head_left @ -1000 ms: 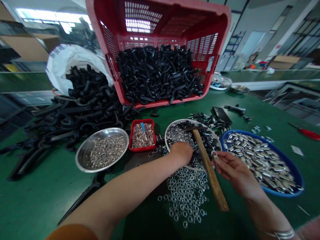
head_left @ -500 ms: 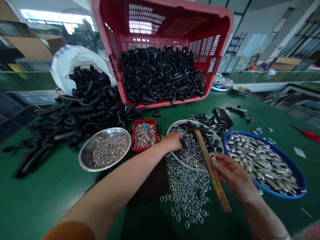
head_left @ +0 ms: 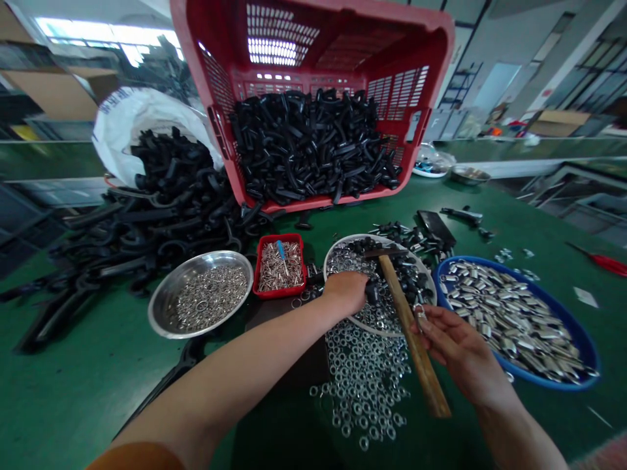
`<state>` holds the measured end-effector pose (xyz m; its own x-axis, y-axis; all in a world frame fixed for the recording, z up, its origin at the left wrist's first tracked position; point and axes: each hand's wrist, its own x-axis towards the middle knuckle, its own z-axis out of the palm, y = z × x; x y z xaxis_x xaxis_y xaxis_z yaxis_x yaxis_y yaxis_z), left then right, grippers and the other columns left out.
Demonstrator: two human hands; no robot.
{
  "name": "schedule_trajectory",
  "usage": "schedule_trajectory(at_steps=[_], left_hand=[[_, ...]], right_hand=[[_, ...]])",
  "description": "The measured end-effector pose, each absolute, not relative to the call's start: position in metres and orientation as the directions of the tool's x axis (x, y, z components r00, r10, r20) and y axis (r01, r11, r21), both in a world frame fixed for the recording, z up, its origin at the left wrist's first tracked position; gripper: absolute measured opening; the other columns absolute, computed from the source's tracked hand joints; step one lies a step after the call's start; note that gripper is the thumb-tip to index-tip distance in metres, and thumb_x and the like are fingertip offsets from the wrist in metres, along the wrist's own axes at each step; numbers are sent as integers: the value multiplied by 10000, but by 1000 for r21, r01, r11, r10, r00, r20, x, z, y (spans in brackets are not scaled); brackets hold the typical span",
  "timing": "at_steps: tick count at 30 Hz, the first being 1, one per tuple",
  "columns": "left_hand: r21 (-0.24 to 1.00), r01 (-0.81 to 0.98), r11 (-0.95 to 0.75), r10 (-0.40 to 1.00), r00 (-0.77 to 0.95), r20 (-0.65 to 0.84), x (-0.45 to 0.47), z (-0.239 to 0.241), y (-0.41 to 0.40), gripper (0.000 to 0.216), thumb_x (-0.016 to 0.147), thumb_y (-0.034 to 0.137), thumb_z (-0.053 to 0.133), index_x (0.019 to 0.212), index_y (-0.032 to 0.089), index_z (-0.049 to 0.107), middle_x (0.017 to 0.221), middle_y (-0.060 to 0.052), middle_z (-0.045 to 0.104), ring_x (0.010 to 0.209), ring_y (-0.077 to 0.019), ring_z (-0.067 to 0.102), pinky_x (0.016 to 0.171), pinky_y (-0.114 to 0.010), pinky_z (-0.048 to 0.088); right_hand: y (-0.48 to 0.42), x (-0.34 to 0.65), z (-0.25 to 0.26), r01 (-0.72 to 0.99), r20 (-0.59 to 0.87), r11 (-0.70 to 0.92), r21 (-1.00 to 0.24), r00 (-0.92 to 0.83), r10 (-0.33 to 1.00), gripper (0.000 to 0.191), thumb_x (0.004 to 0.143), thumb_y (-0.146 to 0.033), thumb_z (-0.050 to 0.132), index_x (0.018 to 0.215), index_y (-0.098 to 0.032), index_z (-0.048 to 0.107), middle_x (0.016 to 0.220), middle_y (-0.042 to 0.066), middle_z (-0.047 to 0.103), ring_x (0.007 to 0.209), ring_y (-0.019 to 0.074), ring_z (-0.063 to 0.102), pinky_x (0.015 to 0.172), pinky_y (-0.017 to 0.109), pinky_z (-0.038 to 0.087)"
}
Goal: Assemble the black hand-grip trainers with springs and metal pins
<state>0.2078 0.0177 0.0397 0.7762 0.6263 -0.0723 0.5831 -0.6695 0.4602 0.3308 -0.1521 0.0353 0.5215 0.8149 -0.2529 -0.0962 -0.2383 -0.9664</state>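
Observation:
Over the white round tray [head_left: 329, 256], my left hand [head_left: 347, 292] is closed on a small black plastic knob [head_left: 373, 292]. To its right, my right hand [head_left: 453, 339] pinches a small shiny metal fitting [head_left: 420, 312] between thumb and fingertips. Its exact shape is partly hidden by the fingers. A hammer [head_left: 411, 333] with a wooden handle lies between the hands, its head resting on the tray among loose metal and black parts. Many metal rings [head_left: 367, 385] are spread on the table just below the tray.
A blue tray [head_left: 595, 356] of metal sleeves stands right. On the left are a red box [head_left: 257, 287] of rivets and a steel bowl [head_left: 153, 313] of small rings. Behind, a red crate [head_left: 225, 150] and a white sack [head_left: 112, 124] hold black parts, some heaped on the table.
My left hand has moved right and slightly down with the black knob, closer to my right hand. The right hand keeps its pinch in nearly the same place.

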Motion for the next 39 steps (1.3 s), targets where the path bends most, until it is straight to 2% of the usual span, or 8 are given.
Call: schedule_trajectory(at_steps=[3,6,8,12,21,26,34,39], left_hand=[[695,524,-492,668,739,-84,193,40,13,173,756,233,547,897,165,619,841,-54,652,707,-154,591,622,-250,448],[949,306,75,681,679,-273,172,39,-2,130,749,228,578,842,138,587,652,0,612,426,-60,435,428,-191,349],[910,148,387,648,659,-383,158,38,-13,136,724,235,620,800,134,573,605,22,580,373,-29,346,381,-175,288],[750,-86,656,609,646,-459,133,38,-26,210,652,231,699,770,128,558,654,20,573,390,-1,357,367,-136,278],[398,-202,895,423,671,-610,100,37,-31,80,770,122,584,740,128,509,634,18,546,363,10,362,329,-78,303],[246,-255,935,353,732,-583,91,31,-35,67,809,130,532,747,113,514,657,4,548,379,11,388,327,-65,298],[440,-354,825,561,605,-565,91,14,-50,158,727,165,637,796,134,498,714,15,549,395,5,374,340,-95,286],[325,-337,884,464,718,-518,83,11,-50,205,701,199,658,820,157,496,709,30,527,419,-2,391,365,-96,290]], right_hand=[[-149,325,33,-30,-205,-220,-975,498,842,432,669,-433,676,1018,-197,580,779,46,653,575,108,540,424,194,373],[-141,309,40,103,-108,-178,-979,479,871,444,688,-431,651,1059,-195,590,776,45,654,639,137,568,460,220,416],[-134,294,47,225,-15,-134,-965,462,887,402,712,-412,624,1055,-203,608,810,50,657,698,159,586,510,253,456],[-121,267,53,454,171,-8,-891,352,920,277,755,-331,581,1016,-262,644,957,48,647,885,201,585,721,341,492],[-111,247,43,432,65,-37,-901,220,973,270,742,-321,594,1004,-293,651,1024,57,598,745,175,592,487,275,501],[-102,251,42,311,-36,-93,-946,185,982,249,670,-303,669,917,-271,683,863,33,645,742,179,604,665,346,528],[-93,237,55,461,118,23,-887,178,977,162,699,-284,636,853,-245,668,960,38,586,892,185,578,754,329,513],[-87,214,62,422,272,184,-888,160,949,155,778,-224,551,926,-249,591,947,44,586,927,182,559,844,379,457]])
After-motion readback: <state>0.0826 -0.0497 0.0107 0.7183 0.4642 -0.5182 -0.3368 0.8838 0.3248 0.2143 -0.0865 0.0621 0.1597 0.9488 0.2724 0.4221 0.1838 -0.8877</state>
